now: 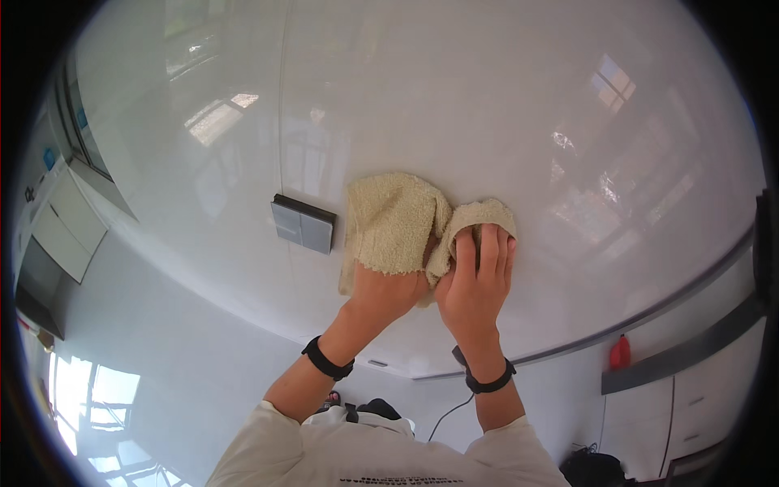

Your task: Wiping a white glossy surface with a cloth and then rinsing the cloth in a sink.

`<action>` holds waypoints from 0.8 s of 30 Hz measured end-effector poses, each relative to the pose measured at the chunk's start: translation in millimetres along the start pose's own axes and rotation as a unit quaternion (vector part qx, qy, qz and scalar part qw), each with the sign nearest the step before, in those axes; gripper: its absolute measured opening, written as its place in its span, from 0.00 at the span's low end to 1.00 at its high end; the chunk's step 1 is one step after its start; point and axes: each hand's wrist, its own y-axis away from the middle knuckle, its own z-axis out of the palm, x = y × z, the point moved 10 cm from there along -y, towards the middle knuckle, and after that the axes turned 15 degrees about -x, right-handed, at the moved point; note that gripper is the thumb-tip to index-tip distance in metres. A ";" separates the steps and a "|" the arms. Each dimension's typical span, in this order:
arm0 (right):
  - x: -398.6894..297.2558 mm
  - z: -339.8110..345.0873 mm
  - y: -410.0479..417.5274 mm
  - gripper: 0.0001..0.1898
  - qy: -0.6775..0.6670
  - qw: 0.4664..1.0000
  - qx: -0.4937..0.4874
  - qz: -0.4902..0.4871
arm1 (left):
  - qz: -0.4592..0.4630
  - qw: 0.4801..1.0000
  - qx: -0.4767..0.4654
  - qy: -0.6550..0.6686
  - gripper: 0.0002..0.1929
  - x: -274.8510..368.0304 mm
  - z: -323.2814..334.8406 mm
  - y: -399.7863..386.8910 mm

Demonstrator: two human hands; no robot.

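A beige terry towel [398, 222] is bunched against a glossy white surface in front of me. It drapes over the fingers of my left hand [386, 292], so only the back of that hand and the wrist show. Whether those fingers grip the cloth is hidden. At the towel's right part, my right hand [478, 283] has its fingers tucked into a fold and holds the cloth. Left of the towel, apart from it, a flat grey rectangular block [302, 224] with a dark upper side sits on the white surface [456, 109].
A thin seam runs up from the grey block. Window reflections shine on the white surface. At the right stand white cabinets [639, 420] with a red bottle [620, 353] on a dark ledge. White cupboards [70, 225] stand far left. A dark cable [449, 416] hangs beside my right arm.
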 end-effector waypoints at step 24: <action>19.6 -27.2 -13.6 0.20 -0.077 0.997 0.008 -0.001 | 0.017 0.999 -0.030 -0.014 0.13 0.1 -28.7 -46.1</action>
